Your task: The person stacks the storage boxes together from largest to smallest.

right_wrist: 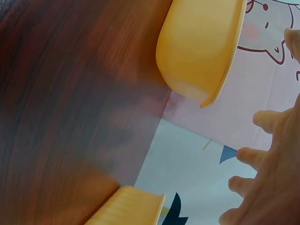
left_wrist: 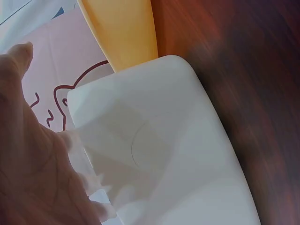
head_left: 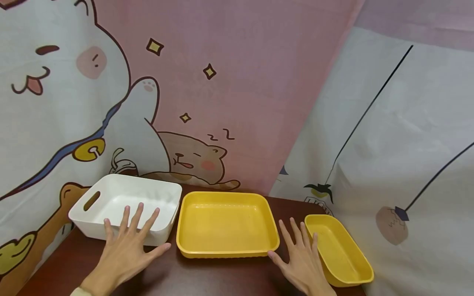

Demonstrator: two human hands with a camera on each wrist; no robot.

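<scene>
My left hand (head_left: pixel 126 253) is spread with straight fingers over the front of a white plastic basket (head_left: pixel 94 228), holding nothing. In the left wrist view the same hand (left_wrist: pixel 42 154) is beside the basket's smooth side (left_wrist: pixel 154 122); whether it touches the rim I cannot tell. My right hand (head_left: pixel 301 259), fingers also spread, hovers between a wide yellow tray (head_left: pixel 226 230) and a narrower yellow bin (head_left: pixel 340 250). The right wrist view shows this hand (right_wrist: pixel 267 173) holding nothing, with the tray's side (right_wrist: pixel 197 51) and the bin's end (right_wrist: pixel 129 208) apart from it.
All three containers stand on a dark reddish-brown wooden table (head_left: pixel 207 277). Behind them hangs a pink cloth (head_left: pixel 252 102) printed with cartoon cats. A whitish cloth (head_left: pixel 426 144) with printed drawings closes off the right side, near the narrow bin.
</scene>
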